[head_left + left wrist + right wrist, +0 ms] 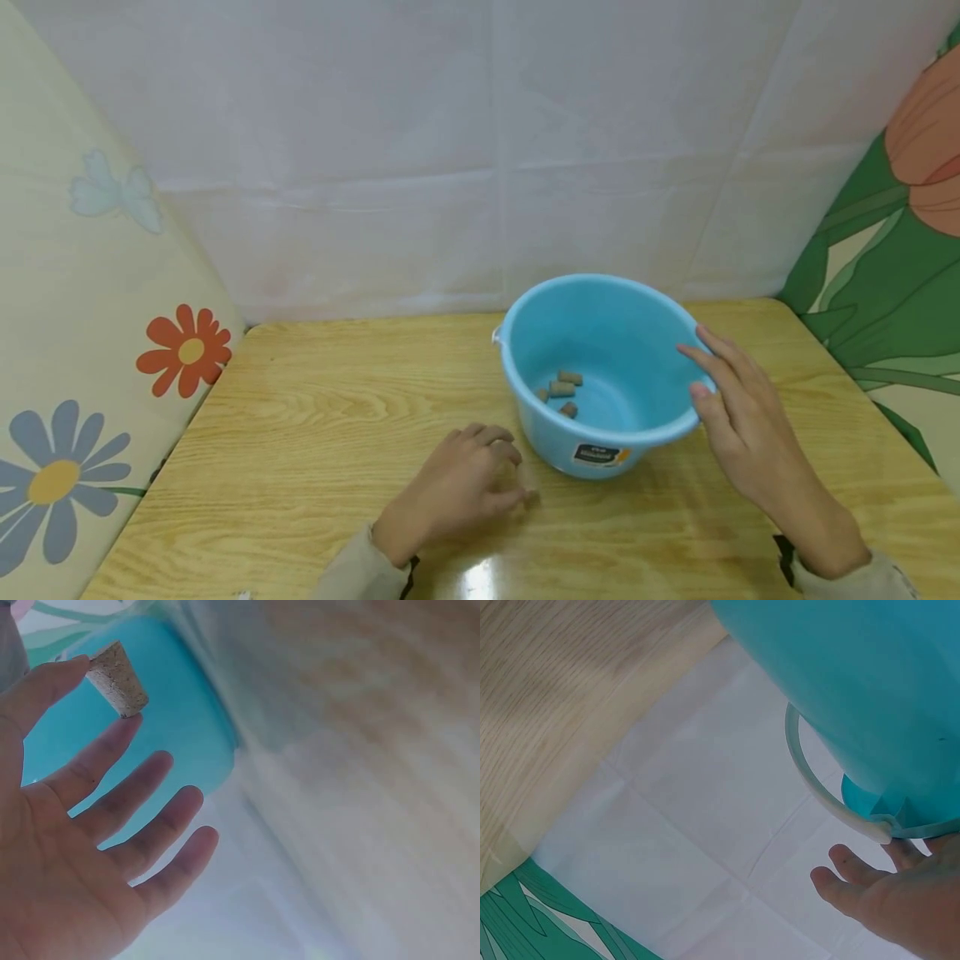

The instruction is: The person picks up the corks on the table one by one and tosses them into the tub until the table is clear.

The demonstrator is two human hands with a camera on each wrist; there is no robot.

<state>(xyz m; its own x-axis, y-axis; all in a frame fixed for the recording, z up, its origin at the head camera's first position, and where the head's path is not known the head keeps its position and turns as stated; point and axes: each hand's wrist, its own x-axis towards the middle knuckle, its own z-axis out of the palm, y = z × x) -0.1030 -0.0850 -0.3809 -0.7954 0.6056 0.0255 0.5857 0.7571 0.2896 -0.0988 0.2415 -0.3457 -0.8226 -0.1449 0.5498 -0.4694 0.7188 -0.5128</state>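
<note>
My left hand [468, 479] is just in front of a light-blue bucket [597, 450]. In the left wrist view, its thumb and index fingertip pinch a small tapered cork [118, 679] by the ends, the other fingers spread. The head view shows that cork [531, 497] low over the table. At the bucket's right side, my right hand [750, 421] holds the rim, its thumb and a finger reaching over the edge. Outer fingers [847, 881] stand off the wall beside the handle joint. Several corks [561, 388] lie inside on the bucket's bottom.
The bucket stands on a wood-grain table [337, 392], with its pale handle [810, 776] hanging on the far side. A white sheet [360, 167] hangs behind. Flower-printed panels [900, 333] flank the table. A dark label [597, 454] marks the bucket's front.
</note>
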